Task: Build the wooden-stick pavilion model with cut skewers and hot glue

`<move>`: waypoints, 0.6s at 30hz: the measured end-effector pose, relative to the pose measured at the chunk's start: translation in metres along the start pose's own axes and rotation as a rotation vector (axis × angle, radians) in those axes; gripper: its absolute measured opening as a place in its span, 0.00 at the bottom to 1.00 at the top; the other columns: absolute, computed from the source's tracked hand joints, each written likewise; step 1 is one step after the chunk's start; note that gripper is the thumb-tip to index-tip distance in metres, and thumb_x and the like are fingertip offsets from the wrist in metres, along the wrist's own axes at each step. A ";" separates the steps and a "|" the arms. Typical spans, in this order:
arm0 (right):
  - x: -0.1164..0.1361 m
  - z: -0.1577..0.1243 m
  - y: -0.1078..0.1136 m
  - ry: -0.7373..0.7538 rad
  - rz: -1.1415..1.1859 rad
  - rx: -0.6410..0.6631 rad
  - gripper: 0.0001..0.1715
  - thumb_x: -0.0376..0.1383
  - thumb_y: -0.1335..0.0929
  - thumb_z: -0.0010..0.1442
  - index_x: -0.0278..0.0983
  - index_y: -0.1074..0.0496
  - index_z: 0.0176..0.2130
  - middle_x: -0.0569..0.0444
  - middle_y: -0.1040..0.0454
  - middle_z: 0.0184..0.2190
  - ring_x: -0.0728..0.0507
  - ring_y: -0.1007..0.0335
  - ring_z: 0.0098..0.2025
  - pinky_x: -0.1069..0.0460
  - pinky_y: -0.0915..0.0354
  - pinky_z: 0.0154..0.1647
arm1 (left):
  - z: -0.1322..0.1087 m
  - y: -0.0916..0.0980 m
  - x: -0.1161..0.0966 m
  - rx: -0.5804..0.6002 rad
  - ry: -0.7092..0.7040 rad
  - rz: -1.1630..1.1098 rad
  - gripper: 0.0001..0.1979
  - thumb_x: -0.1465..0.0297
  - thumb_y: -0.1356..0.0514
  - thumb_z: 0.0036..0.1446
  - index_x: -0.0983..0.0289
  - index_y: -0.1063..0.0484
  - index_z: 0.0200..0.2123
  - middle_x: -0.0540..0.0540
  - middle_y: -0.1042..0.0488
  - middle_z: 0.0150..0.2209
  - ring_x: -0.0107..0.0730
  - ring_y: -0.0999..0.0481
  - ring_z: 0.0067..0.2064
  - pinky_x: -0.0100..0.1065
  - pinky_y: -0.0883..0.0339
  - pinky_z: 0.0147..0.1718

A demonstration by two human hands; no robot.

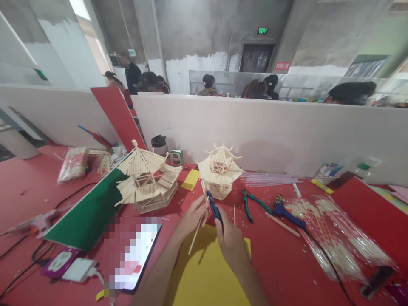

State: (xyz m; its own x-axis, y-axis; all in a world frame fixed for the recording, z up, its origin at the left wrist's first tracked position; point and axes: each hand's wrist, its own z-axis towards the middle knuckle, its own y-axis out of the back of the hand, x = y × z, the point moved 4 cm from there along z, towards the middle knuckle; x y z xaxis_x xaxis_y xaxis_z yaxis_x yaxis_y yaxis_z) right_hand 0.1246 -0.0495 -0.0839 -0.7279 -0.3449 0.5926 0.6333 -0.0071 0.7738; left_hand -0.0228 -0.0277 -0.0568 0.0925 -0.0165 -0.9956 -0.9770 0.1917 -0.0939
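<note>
My left hand (195, 216) is closed on a thin wooden stick (196, 236) that slants down toward the yellow sheet. In my right hand (232, 238) is a dark blue hand tool (215, 209), held with its tip up by the left fingers; it looks like a cutter, but its jaws are not clear. The tip is close to the stick's upper end, and I cannot tell whether they touch. Just beyond stands a small tiered stick pavilion (219, 174). A larger stick pavilion (148, 180) with a pointed roof is to the left.
Under my forearms lies a yellow sheet (210, 272). Teal-handled pliers (255, 199), a blue glue gun (288, 216) and bagged sticks (331, 229) are at right. A tablet (140, 255), a green board (89, 208) and a power strip (60, 261) lie left. Behind rises a white partition (287, 136).
</note>
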 end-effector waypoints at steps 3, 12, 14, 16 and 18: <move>-0.009 0.002 0.002 -0.017 0.081 -0.033 0.26 0.42 0.47 0.71 0.41 0.42 0.64 0.48 0.27 0.55 0.39 0.26 0.51 0.49 0.33 0.45 | -0.005 -0.015 -0.001 0.084 -0.016 0.069 0.11 0.62 0.48 0.64 0.62 0.40 0.33 0.41 0.39 0.14 0.20 0.45 0.13 0.22 0.51 0.14; -0.026 0.007 0.026 0.017 0.072 -0.027 0.26 0.45 0.45 0.70 0.44 0.41 0.63 0.51 0.30 0.58 0.41 0.32 0.57 0.47 0.37 0.54 | -0.001 -0.020 0.005 0.171 0.026 -0.142 0.09 0.62 0.52 0.65 0.61 0.40 0.36 0.43 0.36 0.13 0.22 0.46 0.10 0.22 0.53 0.10; -0.026 0.007 0.031 0.036 -0.016 -0.065 0.27 0.46 0.42 0.68 0.44 0.41 0.63 0.49 0.30 0.56 0.39 0.34 0.57 0.46 0.38 0.55 | -0.001 -0.016 0.003 0.141 0.016 -0.142 0.09 0.62 0.51 0.65 0.61 0.39 0.36 0.43 0.35 0.13 0.22 0.46 0.10 0.22 0.53 0.10; -0.030 0.007 0.035 0.028 -0.121 -0.097 0.29 0.48 0.40 0.67 0.43 0.42 0.63 0.47 0.28 0.51 0.37 0.33 0.54 0.45 0.37 0.53 | 0.000 -0.014 0.002 0.121 0.013 -0.133 0.09 0.62 0.49 0.64 0.62 0.39 0.36 0.43 0.34 0.13 0.21 0.45 0.11 0.22 0.53 0.10; -0.037 0.007 0.038 0.000 -0.222 -0.127 0.31 0.49 0.38 0.65 0.40 0.40 0.62 0.46 0.27 0.47 0.36 0.33 0.51 0.44 0.37 0.51 | 0.001 -0.013 0.001 0.110 0.007 -0.131 0.09 0.63 0.48 0.63 0.62 0.38 0.36 0.44 0.33 0.14 0.20 0.44 0.11 0.21 0.53 0.11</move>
State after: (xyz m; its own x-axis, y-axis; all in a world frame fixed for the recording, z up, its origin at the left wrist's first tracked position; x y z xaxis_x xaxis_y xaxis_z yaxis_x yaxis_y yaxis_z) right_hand 0.1734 -0.0302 -0.0747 -0.8528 -0.3214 0.4116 0.4861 -0.2005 0.8506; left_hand -0.0099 -0.0293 -0.0570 0.2157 -0.0550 -0.9749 -0.9298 0.2933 -0.2223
